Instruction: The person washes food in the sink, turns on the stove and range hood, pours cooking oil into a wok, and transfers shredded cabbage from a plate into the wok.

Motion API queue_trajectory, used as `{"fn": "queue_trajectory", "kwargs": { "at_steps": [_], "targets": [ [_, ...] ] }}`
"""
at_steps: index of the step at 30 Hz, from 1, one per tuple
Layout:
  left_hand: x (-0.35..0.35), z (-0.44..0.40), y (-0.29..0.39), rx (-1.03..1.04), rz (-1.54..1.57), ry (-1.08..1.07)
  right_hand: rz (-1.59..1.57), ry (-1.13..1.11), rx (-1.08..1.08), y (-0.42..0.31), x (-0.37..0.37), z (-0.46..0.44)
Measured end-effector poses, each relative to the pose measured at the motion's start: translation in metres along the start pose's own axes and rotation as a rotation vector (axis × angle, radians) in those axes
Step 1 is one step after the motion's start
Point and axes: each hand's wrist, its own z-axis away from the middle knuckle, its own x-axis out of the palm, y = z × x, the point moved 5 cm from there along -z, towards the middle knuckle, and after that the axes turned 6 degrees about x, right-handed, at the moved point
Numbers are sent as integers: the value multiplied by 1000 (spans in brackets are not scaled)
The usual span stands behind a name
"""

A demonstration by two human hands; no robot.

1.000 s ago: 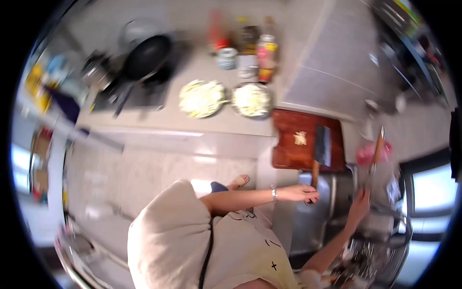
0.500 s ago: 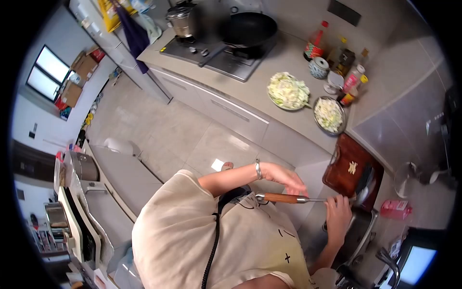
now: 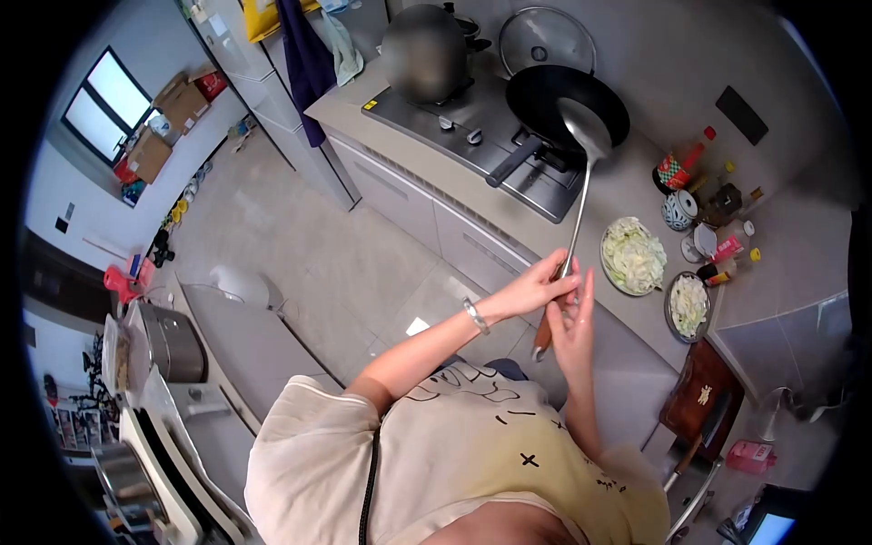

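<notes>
My left hand (image 3: 545, 286), with a silver bracelet at its wrist, is closed around a metal wok spatula (image 3: 581, 213) just above its wooden handle. The spatula points up and away, its broad head overlapping the right part of the black wok (image 3: 536, 104) in view; I cannot tell whether they touch. Right beside the handle, my right hand (image 3: 572, 336) has its fingers stretched out and its thumb near the wood. The wok rests on the stainless gas hob (image 3: 427, 113), its handle towards me.
To the right stand a plate of chopped cabbage (image 3: 633, 257), a smaller bowl of chopped pale vegetable (image 3: 688, 306) and several sauce bottles (image 3: 727, 245). A cutting board (image 3: 690, 386) with a knife lies by the sink. A glass lid (image 3: 548, 41) leans behind the wok.
The spatula has moved from beside the sink towards the hob and swung upright in view. My left hand has closed on it; my right hand has loosened. The view has turned towards the hob.
</notes>
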Motion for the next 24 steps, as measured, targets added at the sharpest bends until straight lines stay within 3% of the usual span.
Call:
{"fn": "queue_trajectory", "kwargs": {
  "at_steps": [2,3,6,7,8,9,10,11,12,14,16,19,22,23,24],
  "targets": [
    [-24,-17,5,-74,-73,25,186,94,-141,8,17,-26],
    [-38,-29,-1,65,-275,49,215,124,-148,16,21,-41],
    [-62,-57,9,-90,-37,-61,155,153,-39,38,16,-84],
    [-74,-71,12,-30,-52,-55,104,143,30,37,14,-95],
    [-95,-77,21,65,-339,17,38,107,111,28,10,-107],
    [-120,-87,26,292,-681,153,-30,71,193,22,8,-118],
    [-146,-95,26,321,-696,275,-143,66,258,23,4,-131],
    [-182,-108,1,205,-459,373,-257,58,319,24,1,-144],
    [-212,-113,0,107,-567,500,-372,49,379,26,-4,-156],
    [-261,-128,-27,217,-631,591,-720,-76,452,30,-9,-186],
    [-262,-135,-41,-234,-317,514,-1207,-222,517,38,-10,-215],
    [-220,-147,-51,-546,561,228,-1543,-307,616,40,-2,-250],
    [-201,-158,-56,-470,1208,-16,-1710,-359,678,40,7,-271],
    [-205,-158,-65,-507,1042,137,-1750,-372,689,41,8,-276],
    [-204,-157,-60,-515,1001,141,-1790,-381,702,42,10,-280]
  ]
}}
